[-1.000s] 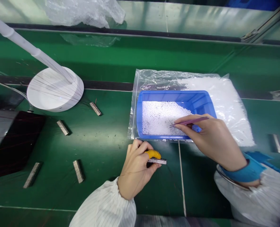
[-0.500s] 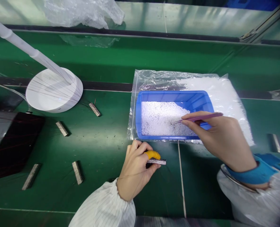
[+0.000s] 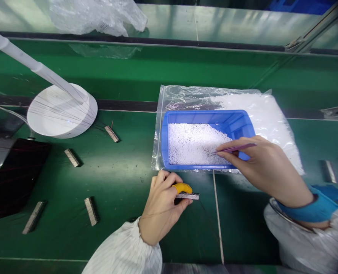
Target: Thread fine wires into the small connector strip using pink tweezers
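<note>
My left hand (image 3: 164, 207), with a yellow finger cot on one finger, pinches a small rectangular block (image 3: 192, 196) with a pale side and dark top. It is just in front of a blue plastic bin (image 3: 165, 140). Pink tweezers (image 3: 240, 147) are held in my right hand (image 3: 267, 167), over the bin's right part. Their tips reach down to the small white beads (image 3: 191, 142) in the bin; whether a bead is between them is too small to tell. A blue band circles my right wrist.
The bin stands on a clear zip bag (image 3: 271, 114) full of white beads. Several similar blocks (image 3: 91, 211) with thin wires lie at left. A white round lamp base (image 3: 61, 114), a black box (image 3: 17, 175) and another block (image 3: 329, 171) at far right share the green table.
My right hand and the tweezers have tilted slightly, with the tips a little lower among the beads. My left hand keeps its pinch on the block. The whole view has shifted slightly.
</note>
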Motion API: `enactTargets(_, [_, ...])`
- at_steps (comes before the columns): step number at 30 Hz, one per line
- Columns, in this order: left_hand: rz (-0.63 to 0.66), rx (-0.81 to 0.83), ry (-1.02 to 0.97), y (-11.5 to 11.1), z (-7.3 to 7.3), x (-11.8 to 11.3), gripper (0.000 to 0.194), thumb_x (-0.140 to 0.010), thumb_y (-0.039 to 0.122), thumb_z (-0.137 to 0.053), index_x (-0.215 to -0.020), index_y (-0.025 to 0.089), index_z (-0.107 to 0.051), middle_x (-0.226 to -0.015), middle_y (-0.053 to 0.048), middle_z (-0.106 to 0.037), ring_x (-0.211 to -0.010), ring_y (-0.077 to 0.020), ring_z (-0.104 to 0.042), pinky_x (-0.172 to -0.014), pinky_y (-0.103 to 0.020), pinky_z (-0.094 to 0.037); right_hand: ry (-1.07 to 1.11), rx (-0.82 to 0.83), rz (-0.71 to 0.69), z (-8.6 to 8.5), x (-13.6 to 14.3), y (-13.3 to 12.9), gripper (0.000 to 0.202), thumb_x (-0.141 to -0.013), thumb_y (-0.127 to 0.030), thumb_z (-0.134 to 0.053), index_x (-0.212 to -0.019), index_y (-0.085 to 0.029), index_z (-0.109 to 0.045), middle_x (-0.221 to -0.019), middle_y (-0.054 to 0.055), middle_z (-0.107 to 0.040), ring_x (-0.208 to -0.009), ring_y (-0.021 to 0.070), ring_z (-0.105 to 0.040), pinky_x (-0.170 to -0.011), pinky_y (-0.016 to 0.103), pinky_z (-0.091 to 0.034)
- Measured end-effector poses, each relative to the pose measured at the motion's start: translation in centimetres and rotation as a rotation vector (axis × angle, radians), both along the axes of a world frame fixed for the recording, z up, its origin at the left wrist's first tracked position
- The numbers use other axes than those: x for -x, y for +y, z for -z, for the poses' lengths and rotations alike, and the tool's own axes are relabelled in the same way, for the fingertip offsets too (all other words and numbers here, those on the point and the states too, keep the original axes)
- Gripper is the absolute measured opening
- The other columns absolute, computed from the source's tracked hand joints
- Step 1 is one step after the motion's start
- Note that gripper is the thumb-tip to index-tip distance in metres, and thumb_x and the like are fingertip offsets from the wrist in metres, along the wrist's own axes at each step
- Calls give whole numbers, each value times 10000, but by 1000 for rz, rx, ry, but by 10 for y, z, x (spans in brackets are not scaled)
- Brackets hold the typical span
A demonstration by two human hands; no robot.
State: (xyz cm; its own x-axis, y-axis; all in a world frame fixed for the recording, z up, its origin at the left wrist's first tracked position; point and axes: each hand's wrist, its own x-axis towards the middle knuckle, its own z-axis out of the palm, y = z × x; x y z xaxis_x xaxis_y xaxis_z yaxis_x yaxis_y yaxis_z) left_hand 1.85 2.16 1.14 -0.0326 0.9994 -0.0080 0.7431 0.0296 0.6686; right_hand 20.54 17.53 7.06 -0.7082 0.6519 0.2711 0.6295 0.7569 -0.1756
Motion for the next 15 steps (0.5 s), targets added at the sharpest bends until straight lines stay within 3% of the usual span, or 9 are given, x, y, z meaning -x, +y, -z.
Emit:
enactTargets(10, [-11,34,-55,-2,4,-2,155,-756,308,-713,-876,211,-699,-943,-40,-515,-877,-108,-391,-708,-215,-427,-5,-23,2,0,-3,0,173,-838,-385,-608,-857,-249,-713,-875,-73,-675,-739,64,-601,-639,251,-462])
enactTargets(15, [-29,51,-112,-3,6,-3,151,-751,285,-718,-892,234,-699,-939,-32,-510,-901,-111,-400,-744,-234,-443,-25,-66,14,-7,-9,0,170,-839,-384,-607,-848,-251,-713,-840,-75,-669,-716,64,-582,-539,242,-377])
